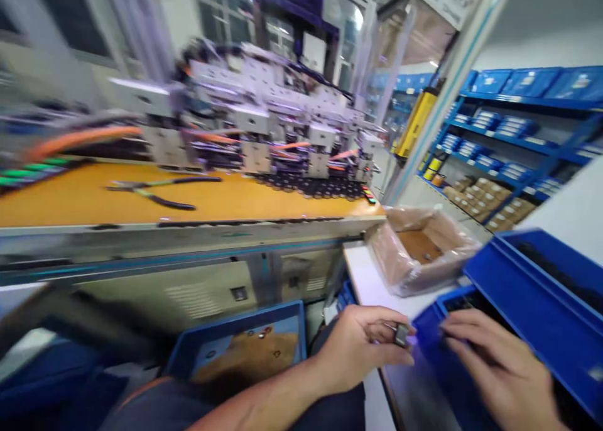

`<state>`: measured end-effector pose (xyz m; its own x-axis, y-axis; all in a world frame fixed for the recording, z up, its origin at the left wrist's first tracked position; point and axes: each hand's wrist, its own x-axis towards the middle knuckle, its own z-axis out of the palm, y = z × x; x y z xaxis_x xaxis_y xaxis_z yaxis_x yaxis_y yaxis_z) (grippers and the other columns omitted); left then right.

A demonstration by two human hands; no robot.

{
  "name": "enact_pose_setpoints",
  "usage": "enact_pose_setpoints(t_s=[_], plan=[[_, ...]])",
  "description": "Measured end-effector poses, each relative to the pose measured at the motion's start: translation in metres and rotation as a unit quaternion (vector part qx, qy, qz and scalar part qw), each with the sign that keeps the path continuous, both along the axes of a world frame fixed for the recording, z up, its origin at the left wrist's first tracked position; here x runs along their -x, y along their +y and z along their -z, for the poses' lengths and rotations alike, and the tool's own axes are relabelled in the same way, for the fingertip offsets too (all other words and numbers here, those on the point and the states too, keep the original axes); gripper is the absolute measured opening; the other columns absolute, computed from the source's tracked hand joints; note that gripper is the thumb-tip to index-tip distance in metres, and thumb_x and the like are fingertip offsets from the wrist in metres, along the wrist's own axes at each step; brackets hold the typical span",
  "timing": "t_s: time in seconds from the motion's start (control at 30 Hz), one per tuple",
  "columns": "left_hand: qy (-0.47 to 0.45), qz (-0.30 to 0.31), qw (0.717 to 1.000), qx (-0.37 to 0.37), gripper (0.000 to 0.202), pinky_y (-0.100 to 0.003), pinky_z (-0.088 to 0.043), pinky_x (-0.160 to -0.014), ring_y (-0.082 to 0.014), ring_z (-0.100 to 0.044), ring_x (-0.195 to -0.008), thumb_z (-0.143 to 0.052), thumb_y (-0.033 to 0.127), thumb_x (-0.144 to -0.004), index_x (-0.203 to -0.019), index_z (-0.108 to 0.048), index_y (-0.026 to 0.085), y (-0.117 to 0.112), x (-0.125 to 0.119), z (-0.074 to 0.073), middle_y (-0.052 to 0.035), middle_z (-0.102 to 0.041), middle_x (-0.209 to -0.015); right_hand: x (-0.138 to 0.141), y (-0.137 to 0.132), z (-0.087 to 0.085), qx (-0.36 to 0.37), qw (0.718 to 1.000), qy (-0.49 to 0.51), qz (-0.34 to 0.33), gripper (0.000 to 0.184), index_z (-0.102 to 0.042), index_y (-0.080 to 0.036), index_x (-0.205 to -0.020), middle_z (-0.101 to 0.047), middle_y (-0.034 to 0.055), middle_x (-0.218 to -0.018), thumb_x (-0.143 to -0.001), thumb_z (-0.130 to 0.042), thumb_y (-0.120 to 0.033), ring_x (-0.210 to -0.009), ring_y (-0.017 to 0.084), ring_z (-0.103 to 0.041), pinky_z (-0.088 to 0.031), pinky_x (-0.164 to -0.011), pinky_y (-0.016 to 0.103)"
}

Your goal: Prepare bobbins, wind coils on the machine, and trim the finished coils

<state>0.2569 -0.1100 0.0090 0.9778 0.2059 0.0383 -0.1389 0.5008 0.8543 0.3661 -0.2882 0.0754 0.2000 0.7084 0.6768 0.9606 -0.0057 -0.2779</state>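
Note:
My left hand (360,346) pinches a small grey metal block (401,335) between thumb and fingers, over the white side table (365,271). To its right, my right hand (499,362) is above the front of a blue bin (431,330), blurred by motion. Its thumb and fingers are drawn together, and a small dark piece seems to sit at their tips, too smeared to name. The two hands are apart. Inside that bin are dark parts, partly hidden by my right hand.
A plastic-lined carton (396,261) stands behind my hands; a larger blue bin (532,311) is at right. Pliers (164,189) lie on the orange bench (282,205) before a row of machine fixtures (254,139). Below is a blue tray (301,327) holding cardboard and small rings.

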Motion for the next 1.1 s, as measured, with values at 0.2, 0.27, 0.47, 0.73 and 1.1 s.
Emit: enact_pose_setpoints(t_s=[0.2,0.27,0.47,0.73,1.1], plan=[[-0.007,0.066,0.996,0.053,0.038,-0.022,-0.057,-0.065,-0.0126,-0.071,-0.064,-0.091,0.013,-0.054,-0.089,-0.076,0.014,-0.015,-0.004,-0.006,-0.0015,-0.077,-0.07,0.015,0.006,0.025,0.002,0.993,0.101,-0.065,0.02,-0.06,-0.017,-0.105,-0.059,0.0073,-0.092,-0.09,-0.052,-0.007,-0.083,0.017,-0.062,-0.057,-0.07,0.031],[-0.008,0.075,0.995,0.071,0.037,-0.02,-0.056,-0.063,-0.0127,-0.071,-0.064,-0.091,0.011,-0.053,-0.087,-0.076,0.013,-0.02,-0.006,-0.004,-0.0016,-0.077,-0.07,0.015,0.005,0.027,-0.007,0.994,0.091,-0.06,0.023,-0.061,-0.016,-0.106,-0.058,0.0072,-0.091,-0.088,-0.053,-0.004,-0.083,0.017,-0.061,-0.056,-0.069,0.031],[-0.027,0.017,0.999,0.022,0.035,-0.017,-0.056,-0.064,-0.0123,-0.073,-0.067,-0.086,0.004,-0.058,-0.09,-0.076,0.015,-0.02,-0.005,0.0,-0.0022,-0.08,-0.075,0.012,0.001,0.021,0.002,0.994,0.03,-0.106,0.04,-0.054,-0.01,-0.126,-0.061,0.0148,-0.103,-0.086,-0.055,-0.007,-0.096,0.023,-0.062,-0.06,-0.077,0.037],[-0.032,0.015,0.999,0.008,0.042,-0.018,-0.059,-0.067,-0.013,-0.075,-0.069,-0.085,-0.002,-0.055,-0.091,-0.076,0.018,-0.015,0.003,-0.002,-0.0005,-0.08,-0.077,0.01,0.005,0.025,-0.023,0.992,-0.081,-0.097,0.029,-0.059,-0.007,-0.121,-0.064,0.0139,-0.094,-0.093,-0.058,-0.012,-0.09,0.021,-0.064,-0.06,-0.075,0.037],[-0.037,-0.066,0.997,-0.028,0.038,-0.018,-0.059,-0.067,-0.0129,-0.073,-0.07,-0.089,0.006,-0.055,-0.086,-0.075,0.021,-0.037,0.01,-0.002,0.001,-0.079,-0.077,0.011,0.001,0.026,-0.04,0.971,-0.22,-0.09,0.023,-0.063,0.002,-0.109,-0.063,0.0143,-0.086,-0.089,-0.055,-0.007,-0.084,0.023,-0.061,-0.059,-0.063,0.035]])
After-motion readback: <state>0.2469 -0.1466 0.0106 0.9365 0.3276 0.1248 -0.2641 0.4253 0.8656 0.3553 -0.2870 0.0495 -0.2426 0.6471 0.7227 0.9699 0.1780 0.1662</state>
